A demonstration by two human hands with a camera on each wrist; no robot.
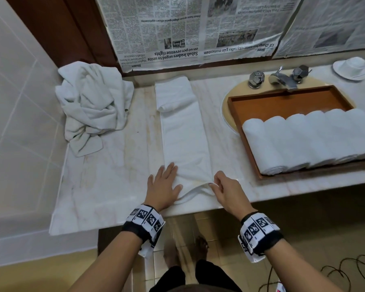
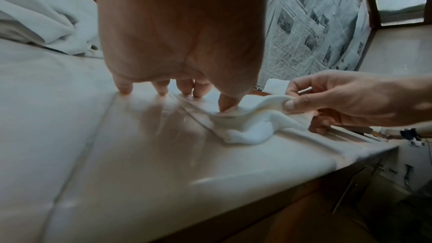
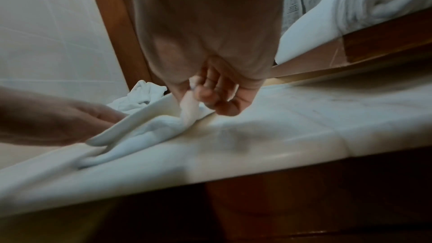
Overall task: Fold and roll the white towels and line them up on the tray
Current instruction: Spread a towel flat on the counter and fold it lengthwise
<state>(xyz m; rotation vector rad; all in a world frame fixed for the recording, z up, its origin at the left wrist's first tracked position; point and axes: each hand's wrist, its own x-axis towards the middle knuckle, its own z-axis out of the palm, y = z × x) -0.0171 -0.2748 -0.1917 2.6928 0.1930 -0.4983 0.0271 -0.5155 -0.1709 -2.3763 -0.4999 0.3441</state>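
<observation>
Your left hand (image 1: 164, 182) presses flat, fingers spread, on the folded towel (image 1: 182, 131), frame centre; your right hand (image 1: 226, 189) pinches its near corner, lifted.

Head view downward; wrist views close, sharing towel (image 1: 183, 131).

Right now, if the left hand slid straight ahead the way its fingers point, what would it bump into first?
Probably nothing solid: the left hand lies flat on the folded towel, fingers pointing along it. It would ride up the strip toward the doubled-over far end, then the newspaper-covered wall.
</observation>
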